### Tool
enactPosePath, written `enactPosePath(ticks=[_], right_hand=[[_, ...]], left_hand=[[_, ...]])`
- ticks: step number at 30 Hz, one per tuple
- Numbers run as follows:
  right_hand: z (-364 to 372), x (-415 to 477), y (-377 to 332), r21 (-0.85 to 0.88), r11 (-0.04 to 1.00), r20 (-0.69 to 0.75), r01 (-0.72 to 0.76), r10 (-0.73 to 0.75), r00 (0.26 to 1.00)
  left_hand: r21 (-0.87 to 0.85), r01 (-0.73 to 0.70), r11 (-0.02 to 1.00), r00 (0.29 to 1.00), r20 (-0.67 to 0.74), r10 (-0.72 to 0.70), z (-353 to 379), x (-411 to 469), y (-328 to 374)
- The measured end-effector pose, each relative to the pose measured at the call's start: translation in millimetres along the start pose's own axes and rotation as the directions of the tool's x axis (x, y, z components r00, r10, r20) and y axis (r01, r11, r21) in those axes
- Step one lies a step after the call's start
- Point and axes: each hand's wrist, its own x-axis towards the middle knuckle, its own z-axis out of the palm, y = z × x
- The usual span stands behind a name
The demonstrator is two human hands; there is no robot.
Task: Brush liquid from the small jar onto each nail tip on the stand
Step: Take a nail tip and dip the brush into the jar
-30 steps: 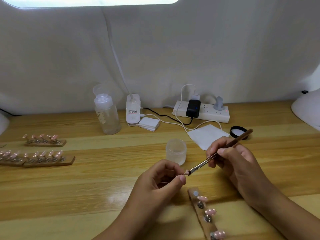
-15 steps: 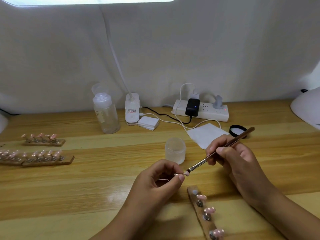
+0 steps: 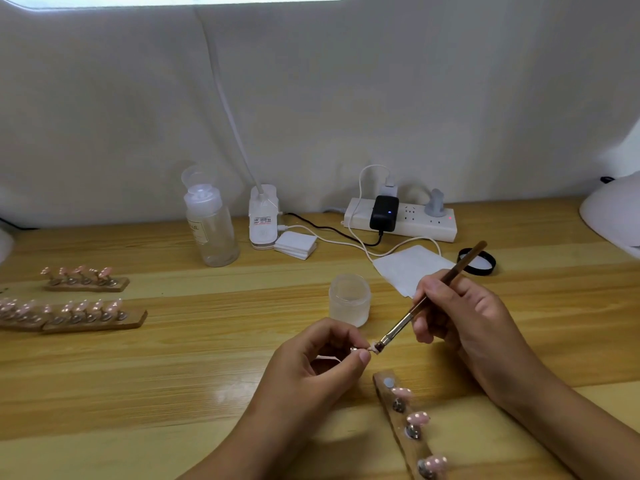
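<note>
My left hand [image 3: 322,368] pinches a small metal holder with a pink nail tip [image 3: 372,348] on its end, lifted above the table. My right hand [image 3: 464,317] grips a brown-handled brush [image 3: 433,296], and its bristles touch the held nail tip. The small frosted jar [image 3: 349,299] stands open just behind my hands. A wooden stand [image 3: 405,434] lies at the lower right with three pink dotted nail tips on it and one bare magnet spot at its near end.
Two more wooden stands [image 3: 79,315] full of pink nail tips lie at the left. At the back are a clear pump bottle [image 3: 209,226], a white lamp base [image 3: 263,216], a power strip [image 3: 401,218], white pads [image 3: 296,244], a white wipe [image 3: 412,268] and the jar's black lid [image 3: 479,261].
The brush tip has shifted slightly along the held nail tip. Both hands stay in nearly the same place.
</note>
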Motion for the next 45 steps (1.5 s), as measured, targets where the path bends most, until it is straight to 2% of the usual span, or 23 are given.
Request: enactPosePath(ticks=[7,12,16,18,23,26,32,37,45], right_hand=[[0.6,0.1,-1.1,-0.030,0.999,-0.079,0.030,-0.033,0.996],[2.9,-1.4,-2.6,-0.022,0.999,-0.002,0.029,-0.029,1.000],[2.1,0.2,0.2,-0.086,0.995,-0.057,0.047,-0.052,0.997],[-1.6,1.5,2.2,-0.052,0.997,-0.082,0.058,-0.063,0.995],[-11.7,5.4,7.3,0.106,0.992,0.006,0.073,-0.074,0.997],[-12.8,5.6,8.9,0.090,0.993,0.065,0.078,-0.084,0.994],[-12.3,6.0,11.7,0.051,0.996,0.088,0.072,-0.077,0.993],[-10.4,4.7,10.6,-0.047,0.995,0.004,0.089,-0.089,0.996],[-14.4,8.1,7.5,0.033,0.999,-0.144,0.026,-0.021,0.989]], left_hand=[[-0.003,-0.012,1.000,1.000,-0.001,0.012,-0.3,0.4,0.1],[0.004,-0.008,1.000,1.000,0.001,0.008,0.0,0.5,0.0],[0.009,-0.011,1.000,1.000,-0.001,0.011,-0.5,0.5,0.1],[0.014,-0.018,1.000,1.000,-0.013,0.018,-0.5,0.5,-0.9],[0.012,-0.013,1.000,0.999,-0.032,0.013,-0.3,1.3,-2.9],[0.010,-0.011,1.000,1.000,-0.020,0.011,-0.5,1.1,-2.1],[0.011,-0.014,1.000,1.000,-0.010,0.014,-0.6,0.3,-2.7],[0.008,-0.017,1.000,1.000,-0.009,0.017,-1.5,0.5,-2.3],[0.084,-0.005,0.996,0.999,0.038,0.001,2.8,-0.3,-5.8]])
